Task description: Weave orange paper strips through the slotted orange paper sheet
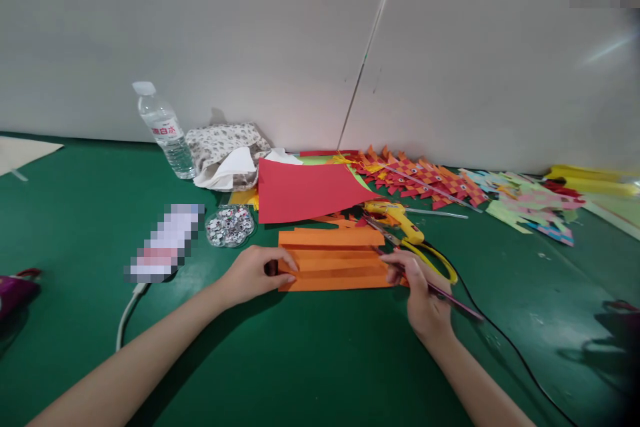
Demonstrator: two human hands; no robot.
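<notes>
A folded sheet of orange paper point(330, 265) lies on the green table, with crease lines running along its length. At its left end, my left hand point(257, 272) grips the edge between curled fingers and thumb. My right hand point(425, 290) is closed around a slim dark pencil point(460, 304), its tip at the paper's upper right part. Just beyond that hand are yellow-handled scissors point(434, 259), partly hidden by my fingers. A yellow glue gun point(397, 219) lies behind them.
Behind the orange paper is a red sheet point(313, 192), beside a bag of googly eyes point(230, 225). Red-orange woven paper pieces point(425, 180) line the partition. A water bottle point(167, 133) and a phone point(167, 243) with a cable are leftward. A black cord point(510, 343) passes right.
</notes>
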